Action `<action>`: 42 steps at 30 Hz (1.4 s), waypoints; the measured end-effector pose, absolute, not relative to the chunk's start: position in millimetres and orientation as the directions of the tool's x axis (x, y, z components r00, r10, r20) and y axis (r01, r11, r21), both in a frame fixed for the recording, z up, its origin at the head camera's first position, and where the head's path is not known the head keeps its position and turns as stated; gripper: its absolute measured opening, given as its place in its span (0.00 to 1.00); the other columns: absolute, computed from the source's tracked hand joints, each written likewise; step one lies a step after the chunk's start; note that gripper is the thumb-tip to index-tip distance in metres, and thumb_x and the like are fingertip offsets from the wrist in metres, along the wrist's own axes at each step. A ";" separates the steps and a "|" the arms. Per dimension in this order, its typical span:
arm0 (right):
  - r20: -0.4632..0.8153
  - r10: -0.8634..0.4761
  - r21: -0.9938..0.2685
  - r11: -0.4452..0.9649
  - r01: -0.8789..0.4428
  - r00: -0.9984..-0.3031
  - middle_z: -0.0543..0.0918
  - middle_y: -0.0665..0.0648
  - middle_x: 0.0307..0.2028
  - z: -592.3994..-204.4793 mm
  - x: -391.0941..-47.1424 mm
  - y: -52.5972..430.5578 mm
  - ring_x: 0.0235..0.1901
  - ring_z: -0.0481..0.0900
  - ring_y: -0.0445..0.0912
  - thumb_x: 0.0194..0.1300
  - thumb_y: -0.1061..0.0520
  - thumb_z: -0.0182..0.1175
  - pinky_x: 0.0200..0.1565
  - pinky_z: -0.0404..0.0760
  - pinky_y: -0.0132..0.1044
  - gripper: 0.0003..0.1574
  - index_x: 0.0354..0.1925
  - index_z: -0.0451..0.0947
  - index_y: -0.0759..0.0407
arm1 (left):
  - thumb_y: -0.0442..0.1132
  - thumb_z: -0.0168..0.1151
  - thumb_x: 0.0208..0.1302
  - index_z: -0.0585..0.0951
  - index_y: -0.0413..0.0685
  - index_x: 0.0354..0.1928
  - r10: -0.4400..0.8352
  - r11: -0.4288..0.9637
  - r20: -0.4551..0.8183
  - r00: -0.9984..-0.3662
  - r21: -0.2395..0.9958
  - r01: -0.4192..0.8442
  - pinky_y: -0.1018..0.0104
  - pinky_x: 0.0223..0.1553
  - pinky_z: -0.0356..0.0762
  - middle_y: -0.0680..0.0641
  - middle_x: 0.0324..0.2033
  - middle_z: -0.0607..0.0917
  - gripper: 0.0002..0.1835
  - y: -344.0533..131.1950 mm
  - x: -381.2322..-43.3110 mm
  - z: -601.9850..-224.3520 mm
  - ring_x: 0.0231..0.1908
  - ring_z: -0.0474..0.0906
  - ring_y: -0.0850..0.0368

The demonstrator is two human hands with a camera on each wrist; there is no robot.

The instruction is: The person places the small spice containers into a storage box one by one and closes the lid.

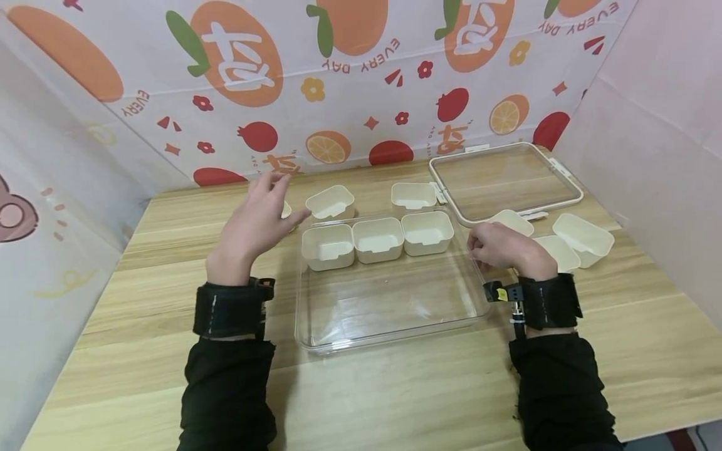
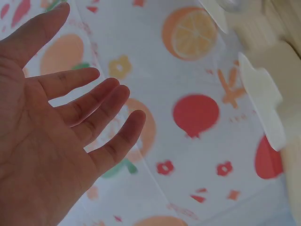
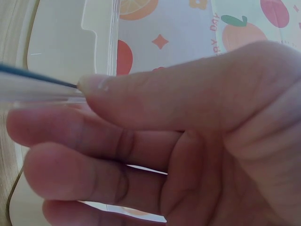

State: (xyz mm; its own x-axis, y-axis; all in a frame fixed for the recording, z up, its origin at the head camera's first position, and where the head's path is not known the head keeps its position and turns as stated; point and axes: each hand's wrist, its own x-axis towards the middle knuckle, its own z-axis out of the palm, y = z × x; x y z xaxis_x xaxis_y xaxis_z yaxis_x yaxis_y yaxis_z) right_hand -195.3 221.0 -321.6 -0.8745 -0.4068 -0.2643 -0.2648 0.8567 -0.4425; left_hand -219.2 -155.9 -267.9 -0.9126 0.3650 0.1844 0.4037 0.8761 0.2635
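Clear tray: it sits in the middle of the table, open side up. The tray is longer from left to right, lined up with the table's far edge.
Cups in the tray: three cream cups stand side by side along its far edge. The row starts at the far left corner, and its front part is bare.
Right hand: the right hand pinches the tray's thin right edge between thumb and finger.
Left hand: the left hand is up in the air by the tray's far left corner, fingers spread wide, holding nothing.
Cups behind: two cups stand just past the tray's far edge. Another pale bit is mostly hidden behind the left hand.
Lid: a clear lid with a cream rim lies at the table's far right corner.
In the way: three loose cups sit close together by the table's right edge, just past the right hand, which covers part of them.
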 end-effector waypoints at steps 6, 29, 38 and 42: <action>-0.254 -0.410 -0.458 0.849 -0.264 -0.876 0.77 0.55 0.20 -321.0 -195.2 221.3 0.20 0.73 0.44 0.60 0.66 0.52 0.26 0.71 0.39 0.04 0.31 0.73 0.68 | 0.50 0.56 0.61 0.55 0.34 0.64 0.322 0.873 0.203 -0.925 0.314 0.373 0.43 0.57 0.58 0.34 0.60 0.58 0.38 -174.4 -217.3 -275.6 0.60 0.50 0.43; -0.246 -0.410 -0.459 0.848 -0.267 -0.878 0.77 0.54 0.20 -322.7 -195.1 221.7 0.20 0.73 0.43 0.60 0.66 0.52 0.27 0.73 0.40 0.05 0.31 0.73 0.68 | 0.49 0.56 0.61 0.55 0.30 0.63 0.246 0.876 0.189 -0.951 0.376 0.302 0.41 0.56 0.56 0.31 0.56 0.60 0.38 -197.1 -227.2 -304.7 0.57 0.52 0.39; -0.254 -0.410 -0.483 0.838 -0.253 -0.876 0.77 0.56 0.21 -322.6 -193.2 222.0 0.20 0.73 0.44 0.60 0.66 0.51 0.26 0.73 0.40 0.05 0.32 0.72 0.69 | 0.49 0.56 0.60 0.53 0.33 0.64 0.162 0.916 0.123 -0.979 0.351 0.195 0.31 0.54 0.44 0.29 0.61 0.54 0.38 -205.9 -233.4 -321.5 0.60 0.43 0.34; -0.248 -0.413 -0.489 0.834 -0.256 -0.876 0.77 0.56 0.20 -322.7 -193.5 220.8 0.19 0.74 0.44 0.60 0.66 0.51 0.25 0.73 0.40 0.04 0.32 0.72 0.69 | 0.48 0.56 0.60 0.49 0.33 0.65 0.171 0.922 0.074 -0.982 0.339 0.186 0.31 0.56 0.40 0.29 0.63 0.47 0.41 -210.7 -236.3 -325.0 0.62 0.38 0.34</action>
